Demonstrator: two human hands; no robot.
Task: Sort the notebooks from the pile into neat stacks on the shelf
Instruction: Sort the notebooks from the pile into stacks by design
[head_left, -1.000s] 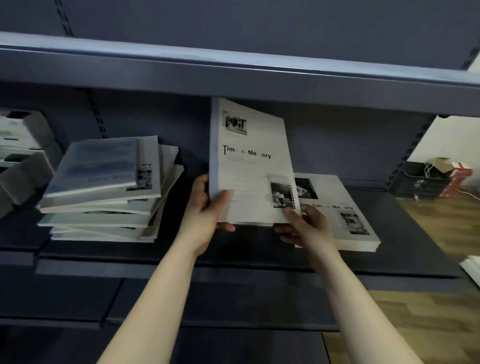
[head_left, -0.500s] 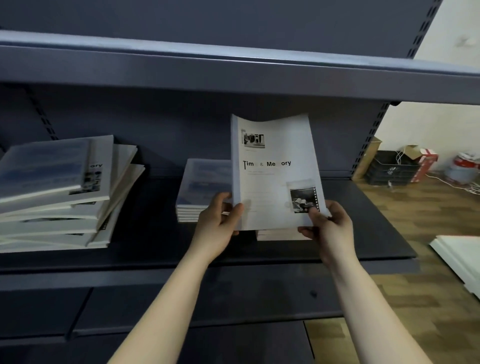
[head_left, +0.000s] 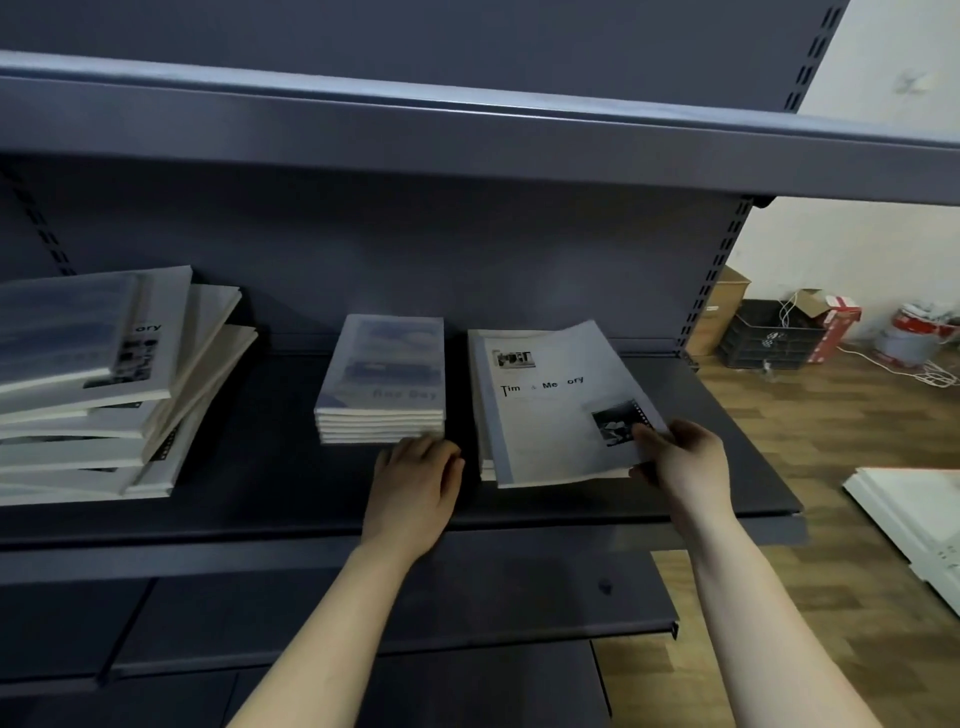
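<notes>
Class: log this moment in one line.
right hand grips white paper notebook on right stack | left hand empty, near blue-covered stack

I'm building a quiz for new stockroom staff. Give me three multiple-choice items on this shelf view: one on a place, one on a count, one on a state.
1. Where is the blue-covered stack? A) between the messy pile and the Time & Memory notebook; B) on the upper shelf; C) on the floor.
2. How many groups of notebooks lie on the middle shelf? A) two; B) three; C) five.
3. What is the right hand doing? A) hanging empty; B) lifting a crate; C) pinching the Time & Memory notebook's near corner.
Answers: 1 A, it stands between them. 2 B, pile, blue stack, Time & Memory group. 3 C, its fingers close on that corner.
</notes>
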